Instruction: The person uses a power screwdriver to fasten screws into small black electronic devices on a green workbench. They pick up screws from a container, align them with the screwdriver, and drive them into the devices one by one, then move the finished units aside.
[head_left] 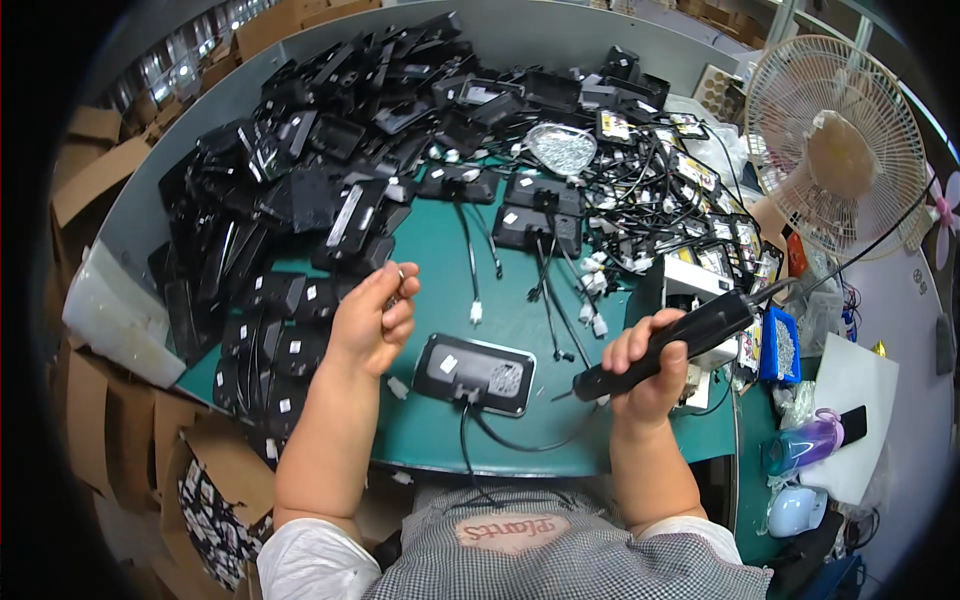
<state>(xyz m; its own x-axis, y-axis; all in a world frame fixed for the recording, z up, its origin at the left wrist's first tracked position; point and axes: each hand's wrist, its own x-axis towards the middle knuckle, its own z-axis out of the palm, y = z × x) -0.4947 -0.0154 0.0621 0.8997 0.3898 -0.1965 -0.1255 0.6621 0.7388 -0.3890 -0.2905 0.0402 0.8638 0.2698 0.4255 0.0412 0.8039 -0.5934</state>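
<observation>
My right hand (648,378) is wrapped round a black electric screwdriver (670,345), its thin bit pointing left toward a black rectangular housing (475,374). This housing lies flat on the green mat in front of me. It bears a white label, a small heap of silver screws (506,378) and a black cable (510,442) running off its near side. My left hand (375,318) is raised up and left of the housing, thumb and fingers pinched together. Something tiny and dark shows at the fingertips, too small to name. Neither hand touches the housing.
Black plastic shells (330,130) are heaped at the back left. Wired boards (680,190) pile up at the back right, beside a bag of screws (562,148). A fan (835,145), a blue screw tray (781,345) and a purple bottle (805,442) stand right.
</observation>
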